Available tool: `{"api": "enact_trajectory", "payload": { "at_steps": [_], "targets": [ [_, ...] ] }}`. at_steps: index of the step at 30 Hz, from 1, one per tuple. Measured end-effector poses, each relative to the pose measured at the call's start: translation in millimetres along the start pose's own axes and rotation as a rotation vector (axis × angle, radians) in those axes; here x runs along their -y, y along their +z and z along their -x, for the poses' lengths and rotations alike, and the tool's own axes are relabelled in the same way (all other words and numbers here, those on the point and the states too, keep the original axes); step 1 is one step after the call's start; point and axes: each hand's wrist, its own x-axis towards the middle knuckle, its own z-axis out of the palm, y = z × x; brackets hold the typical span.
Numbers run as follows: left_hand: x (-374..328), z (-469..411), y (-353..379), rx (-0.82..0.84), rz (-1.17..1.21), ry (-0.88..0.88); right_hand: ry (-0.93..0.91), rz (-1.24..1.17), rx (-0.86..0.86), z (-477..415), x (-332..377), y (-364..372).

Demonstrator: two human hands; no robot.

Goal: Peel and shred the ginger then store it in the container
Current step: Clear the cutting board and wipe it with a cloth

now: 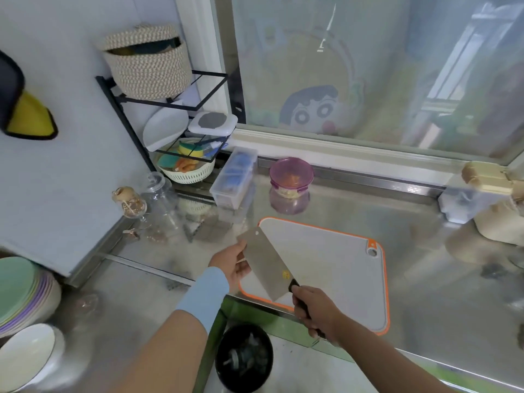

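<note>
My right hand point(314, 310) grips the dark handle of a broad steel cleaver point(266, 262), held above the near left corner of a white cutting board with an orange rim point(340, 268). My left hand point(231, 262) touches the flat of the blade near its spine, fingers partly hidden behind it. A purple container point(291, 177) with pale shreds inside stands beyond the board, with no lid on it. No whole piece of ginger shows on the board.
A black bin point(243, 357) sits on the floor below the counter edge. A rack with a woven basket point(147, 61), clear box point(234, 177), glass jars point(158, 194), stacked plates point(22, 296) and a beige appliance point(493, 205) ring the steel counter.
</note>
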Motion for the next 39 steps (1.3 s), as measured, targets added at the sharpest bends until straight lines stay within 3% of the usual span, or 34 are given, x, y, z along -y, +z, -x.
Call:
{"api": "enact_trajectory", "payload": {
  "at_steps": [6,13,18,21,25,30,33,39],
  "targets": [
    [-1.1,20.3,-32.5,0.041,-0.043,0.016,-0.048,0.035,-0.024,-0.6,7.3,31.4],
    [10.9,34.4,-71.3,0.199,-0.216,-0.124,-0.081,-0.002,-0.107,-2.3,19.6,87.6],
    [10.9,39.2,-109.6,0.405,-0.615,-0.207,-0.080,-0.064,-0.183,-8.4,23.3,113.2],
    [7.3,32.3,-125.3,0.382,-0.883,-0.169,-0.086,-0.079,-0.264,-13.6,28.6,115.9],
    [0.5,19.9,-125.3,0.322,-1.123,-0.037,-0.104,0.047,-0.402,-19.3,33.6,103.9],
    [-4.5,14.7,-101.6,0.502,-1.254,-0.234,-0.152,0.387,-0.583,-23.5,47.5,74.5],
    [-17.9,3.3,-76.6,0.458,-1.332,-0.079,-0.180,0.562,-0.661,-34.8,65.6,47.5],
    [-48.3,-44.3,-5.1,0.270,-1.242,0.246,-0.291,0.802,-0.776,-90.4,104.1,-22.5]
  ]
}}
